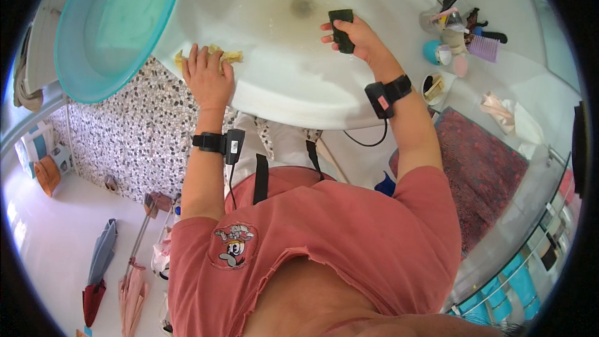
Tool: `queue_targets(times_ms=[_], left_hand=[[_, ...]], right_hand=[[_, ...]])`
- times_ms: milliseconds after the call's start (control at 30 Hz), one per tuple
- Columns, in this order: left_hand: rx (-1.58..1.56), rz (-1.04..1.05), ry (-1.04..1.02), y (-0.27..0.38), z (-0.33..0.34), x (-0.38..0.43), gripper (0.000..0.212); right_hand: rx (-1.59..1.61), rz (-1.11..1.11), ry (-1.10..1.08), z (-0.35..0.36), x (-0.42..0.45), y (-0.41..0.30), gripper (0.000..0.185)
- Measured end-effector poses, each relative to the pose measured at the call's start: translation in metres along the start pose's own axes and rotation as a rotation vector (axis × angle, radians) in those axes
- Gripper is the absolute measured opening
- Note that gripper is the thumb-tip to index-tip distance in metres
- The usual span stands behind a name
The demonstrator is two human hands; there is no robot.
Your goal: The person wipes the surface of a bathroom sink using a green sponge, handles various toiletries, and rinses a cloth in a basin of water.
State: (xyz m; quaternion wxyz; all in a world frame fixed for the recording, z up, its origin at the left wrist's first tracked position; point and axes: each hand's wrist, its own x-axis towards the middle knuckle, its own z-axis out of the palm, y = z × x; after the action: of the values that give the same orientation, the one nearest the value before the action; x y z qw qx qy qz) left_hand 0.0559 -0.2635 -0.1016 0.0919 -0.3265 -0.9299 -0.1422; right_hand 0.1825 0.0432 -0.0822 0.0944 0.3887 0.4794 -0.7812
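A white washbasin (281, 98) lies before me, with brownish water around its drain (303, 5). Over the basin, my right hand (358, 35) grips a dark green scouring pad (342, 32), thumb on top and fingers beneath. My left hand (206, 75) is at the basin's left front rim, its fingers over a crumpled yellow cloth (231, 56). Parts of that cloth stick out on both sides of the hand; the rest is hidden under it. Both wrists wear black straps with small cabled boxes.
A turquoise plastic tub (117, 93) stands left of the basin. To the right are a purple comb (484, 48), cups, a soap dish (434, 89) and crumpled tissue (529, 124). A dark red patterned towel (482, 178) hangs at right. Folded umbrellas (100, 257) are at lower left.
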Motion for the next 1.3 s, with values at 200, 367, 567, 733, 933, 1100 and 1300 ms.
queue_targets(times_ms=[200,367,567,733,933,1100,1300], left_hand=[[-0.023,0.001,0.016,-0.002,0.000,-0.001,0.021],[-0.025,0.000,0.014,-0.004,0.000,-0.001,0.021],[-0.034,0.018,0.026,-0.003,-0.001,-0.004,0.022],[-0.051,0.052,0.034,-0.005,-0.001,-0.006,0.024],[-0.050,0.048,-0.025,-0.005,-0.001,-0.008,0.026],[-0.049,0.043,-0.063,-0.005,-0.003,-0.010,0.028],[-0.045,0.054,-0.046,-0.004,-0.001,-0.011,0.030]], right_hand=[[0.228,-0.082,0.072,0.029,-0.037,-0.009,0.037],[0.252,-0.109,0.177,0.041,-0.048,-0.002,0.039],[0.278,-0.186,0.325,0.064,-0.061,0.007,0.037],[0.351,-0.173,0.330,0.079,-0.062,0.030,0.037],[0.399,-0.150,0.357,0.106,-0.079,0.044,0.036],[0.485,-0.139,0.362,0.116,-0.082,0.068,0.031],[0.526,-0.109,0.383,0.113,-0.082,0.091,0.032]])
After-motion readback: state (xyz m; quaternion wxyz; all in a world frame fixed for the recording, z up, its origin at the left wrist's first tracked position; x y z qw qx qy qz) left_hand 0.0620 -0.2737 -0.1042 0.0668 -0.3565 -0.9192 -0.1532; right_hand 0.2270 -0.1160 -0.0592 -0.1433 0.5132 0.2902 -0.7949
